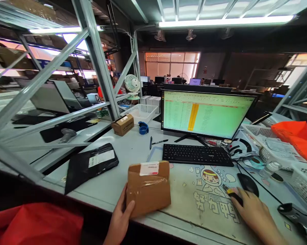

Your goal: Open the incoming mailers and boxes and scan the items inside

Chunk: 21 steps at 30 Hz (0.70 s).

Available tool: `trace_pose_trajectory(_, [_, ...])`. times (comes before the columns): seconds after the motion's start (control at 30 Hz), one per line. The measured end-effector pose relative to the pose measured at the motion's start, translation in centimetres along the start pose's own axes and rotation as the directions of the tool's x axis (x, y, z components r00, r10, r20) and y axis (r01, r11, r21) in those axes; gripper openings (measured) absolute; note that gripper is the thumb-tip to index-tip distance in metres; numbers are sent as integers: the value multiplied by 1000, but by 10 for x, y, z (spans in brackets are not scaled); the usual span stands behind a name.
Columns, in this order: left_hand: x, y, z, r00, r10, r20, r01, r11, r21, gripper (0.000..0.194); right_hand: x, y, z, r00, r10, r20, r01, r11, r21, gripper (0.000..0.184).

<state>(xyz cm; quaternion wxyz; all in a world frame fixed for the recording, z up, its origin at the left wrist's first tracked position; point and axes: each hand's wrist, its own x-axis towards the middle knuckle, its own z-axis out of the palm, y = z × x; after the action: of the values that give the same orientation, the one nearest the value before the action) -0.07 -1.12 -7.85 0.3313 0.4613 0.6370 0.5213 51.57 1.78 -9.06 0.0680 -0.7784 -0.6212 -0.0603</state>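
My left hand grips the lower left edge of a brown cardboard box, thumb on its front face. Clear tape crosses the box, and a white label with a red mark sits at its top edge. The box is at the front edge of the desk. Over the printed desk mat, my right hand is closed around a yellow and black utility knife. The knife's tip points up and left, toward the mat's cartoon figure. A black mouse lies just beyond my right fingers.
A black plastic mailer lies to the left. Behind are a keyboard, a monitor, a small carton, blue tape and pens. White baskets and a barcode scanner stand at right; metal shelf posts rise at left.
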Motion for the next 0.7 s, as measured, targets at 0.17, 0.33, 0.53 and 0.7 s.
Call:
trace_pose_trajectory(0.17, [30, 62, 11, 949, 46, 311, -10, 993, -116, 78, -45, 32, 28, 978, -59, -199, 98, 977, 191, 53])
trace_pose_trajectory(0.33, [71, 88, 59, 755, 169, 634, -333, 931, 148, 48, -70, 8, 4, 904, -98, -417, 262, 896, 358, 49])
trace_pose_trajectory(0.53, [20, 68, 69, 665, 386, 639, -645, 727, 233, 58, -133, -63, -31, 857, -388, -339, 511, 724, 464, 53])
trace_pose_trajectory(0.7, [-34, 31, 57, 506, 516, 692, -844, 460, 275, 73, -157, -109, -43, 787, -579, -215, 587, 592, 552, 54])
